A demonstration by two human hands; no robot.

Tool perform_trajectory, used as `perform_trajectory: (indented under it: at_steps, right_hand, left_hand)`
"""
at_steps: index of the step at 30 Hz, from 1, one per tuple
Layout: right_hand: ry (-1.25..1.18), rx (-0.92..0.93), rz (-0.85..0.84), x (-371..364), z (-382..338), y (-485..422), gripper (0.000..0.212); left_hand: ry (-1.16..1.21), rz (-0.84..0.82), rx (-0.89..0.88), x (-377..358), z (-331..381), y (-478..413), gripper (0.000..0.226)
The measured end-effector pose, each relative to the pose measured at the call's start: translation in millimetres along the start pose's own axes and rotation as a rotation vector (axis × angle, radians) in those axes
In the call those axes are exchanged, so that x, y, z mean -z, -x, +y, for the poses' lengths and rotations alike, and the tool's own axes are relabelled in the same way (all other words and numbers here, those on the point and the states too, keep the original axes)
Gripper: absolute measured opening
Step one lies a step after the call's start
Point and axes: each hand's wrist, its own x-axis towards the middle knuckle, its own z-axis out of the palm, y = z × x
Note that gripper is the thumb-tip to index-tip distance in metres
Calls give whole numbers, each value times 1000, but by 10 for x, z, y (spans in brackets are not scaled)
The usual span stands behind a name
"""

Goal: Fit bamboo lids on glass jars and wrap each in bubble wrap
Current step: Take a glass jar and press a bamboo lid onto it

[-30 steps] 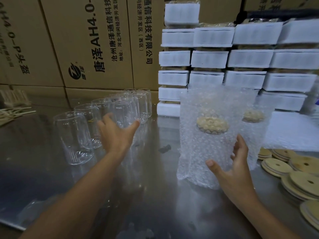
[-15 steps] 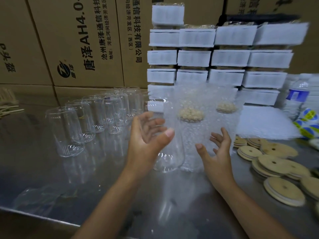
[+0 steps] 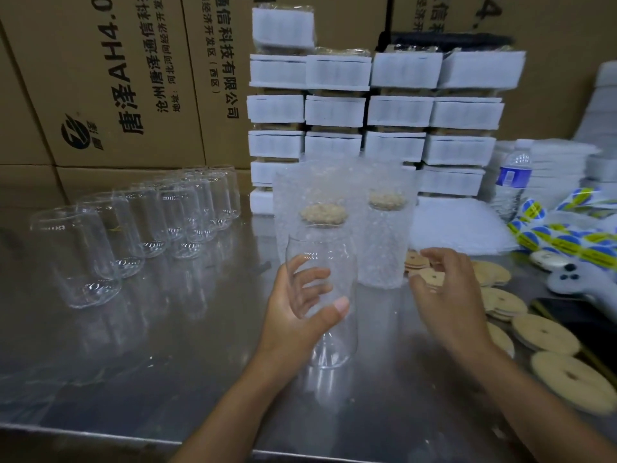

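Note:
My left hand [image 3: 298, 315] grips a clear, lidless glass jar [image 3: 325, 345] standing on the steel table [image 3: 167, 362] at centre. Just behind it stand two jars with bamboo lids inside bubble wrap, one [image 3: 300, 195] directly behind and another [image 3: 384, 248] to its right. My right hand [image 3: 447, 292] is over the left end of the loose bamboo lids, thumb and fingers pinching one lid [image 3: 433, 279]. More bamboo lids [image 3: 546, 332] lie spread along the right side of the table.
A row of several empty glass jars [image 3: 150, 225] runs back on the left. White foam-wrapped packs [image 3: 367, 111] are stacked behind, before cardboard boxes [image 3: 117, 78]. Bubble-wrap sheets [image 3: 457, 225], a water bottle [image 3: 512, 182] and a sticker roll [image 3: 567, 238] sit at right. The table's front edge [image 3: 133, 439] is near.
My left hand took a jar from the row and brought it to centre. My right hand left the wrapped jars and moved right onto the lids.

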Motion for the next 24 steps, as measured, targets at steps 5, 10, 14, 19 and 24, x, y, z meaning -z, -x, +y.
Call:
perform_trajectory:
  at_steps: [5,10,14,19,24]
  right_hand:
    - [858,-186,-328,445,268,-155,52]
    - [830,-240,-392,499,368,-172,61]
    - [799,-251,-327,478,340,-122,61]
    - [672,-253,-238,479,279,-76,57]
    - [238,-198,-54,477,30,-149,59]
  left_hand:
    - [12,7,-3,-14,-10,18,77]
    - [-44,-31,-4,-22,-42,30,73]
    - [-77,-39,-14,-9,-68,53,73]
    - [-93,-40,-22,2,-73,68,73]
    - [-95,-51,-35,-3,-69,63,72]
